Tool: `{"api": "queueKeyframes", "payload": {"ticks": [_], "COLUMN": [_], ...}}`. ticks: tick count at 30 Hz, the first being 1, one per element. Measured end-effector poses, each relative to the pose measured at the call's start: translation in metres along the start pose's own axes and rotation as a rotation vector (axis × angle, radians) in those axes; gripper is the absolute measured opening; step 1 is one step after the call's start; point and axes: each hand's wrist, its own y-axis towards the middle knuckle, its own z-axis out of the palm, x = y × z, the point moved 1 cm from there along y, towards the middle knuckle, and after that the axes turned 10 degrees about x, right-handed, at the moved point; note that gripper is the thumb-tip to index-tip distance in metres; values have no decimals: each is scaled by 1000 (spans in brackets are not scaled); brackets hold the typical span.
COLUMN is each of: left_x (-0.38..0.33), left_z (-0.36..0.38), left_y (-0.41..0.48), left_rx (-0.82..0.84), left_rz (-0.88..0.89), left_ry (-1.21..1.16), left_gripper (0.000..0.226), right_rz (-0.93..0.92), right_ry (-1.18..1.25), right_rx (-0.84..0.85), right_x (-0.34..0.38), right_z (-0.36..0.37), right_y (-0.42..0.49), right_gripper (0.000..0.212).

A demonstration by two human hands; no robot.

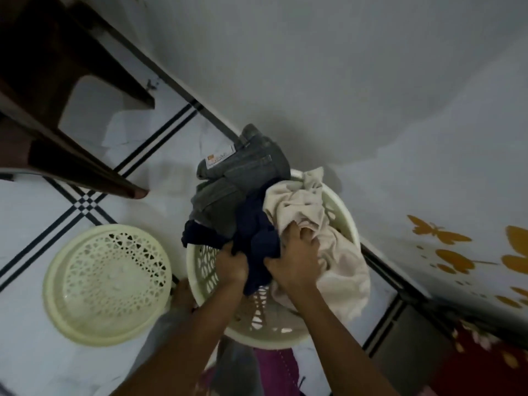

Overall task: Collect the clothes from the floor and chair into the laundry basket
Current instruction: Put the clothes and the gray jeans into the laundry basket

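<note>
Clothes, heaped over the mouth of the laundry basket (278, 337) by the wall, not yet pushed down inside. Left hand (233, 265) clenched on a fold of the navy garment (257, 241); right hand (295, 260) closed too, thumb against the navy cloth, fingers (297, 231) buried in the cream garment (303, 210). Grey jeans (243, 172) lying furthest from the hands, waistband and paper tag hanging out past the far rim.

Probably best done by pressing the soft pieces down first, then folding the jeans inward so the stiff waistband stopped overhanging; otherwise likely to slide off toward the wall.

Navy cloth thin and limp, bunched in deep folds. Cream cloth thicker, softly crumpled, draped over the near right rim. Jeans heavy, seamed, holding their shape. Basket round, pale plastic, walls pierced in a lattice. Just beside it on the left, a matching round lid (107, 284) flat on the tiled floor (28, 224), its centre perforated. Dark chair (71, 95) well apart, upper left, nothing visible on it.
</note>
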Motion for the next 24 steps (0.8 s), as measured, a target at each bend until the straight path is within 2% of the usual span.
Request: {"api": "queueKeyframes", "payload": {"ticks": [2, 4, 7, 8, 9, 11, 12, 14, 16, 17, 19, 20, 22, 24], "left_x": [0, -10, -35, -43, -52, -76, -82, -92, -95, -97, -97, -96, -97, -108], "left_z": [-15, -29, -36, -37, -40, -46, -49, -55, -62, -67, -75, -78, -79, -74], "left_y": [4, -1, -6, -1, 4, 18, 30, 54, 73, 81, 94, 102, 109, 93], "left_rx": [-99, -158, -280, -346, -426, -559, -546, -351, -158, -82, -3, -14, -140, -306], "left_rz": [18, 112, 300, 307, 269, 60, -60, -257, -338, -350, -365, -349, -255, -56], "left_ry": [111, 136, 145, 153, 152, 81, 24, -89, -262, -330, -395, -404, -396, -400], "left_gripper": [26, 27, 20, 21, 27, 51, 65, 99, 131, 137, 124, 105, 66, 49], "right_rz": [3, 3, -67, -102, -124, -129, -122, -81, -5, 31, 78, 94, 82, -5], "right_ry": [79, 133, 184, 210, 228, 218, 198, 163, 166, 173, 182, 208, 352, 558], "right_rx": [14, -36, -190, -223, -231, -195, -188, -161, -87, -50, -34, -62, -150, -208], "right_x": [9, 27, 57, 66, 74, 91, 98, 112, 120, 124, 128, 129, 128, 125], "right_z": [10, 6, -17, -24, -31, -44, -51, -63, -67, -64, -58, -55, -54, -63], "right_y": [-1, -3, 6, 13, 21, 48, 61, 89, 112, 122, 135, 140, 145, 137], "right_gripper": [54, 38, 39, 41, 45, 63, 75, 99, 117, 121, 118, 110, 84, 59]}}
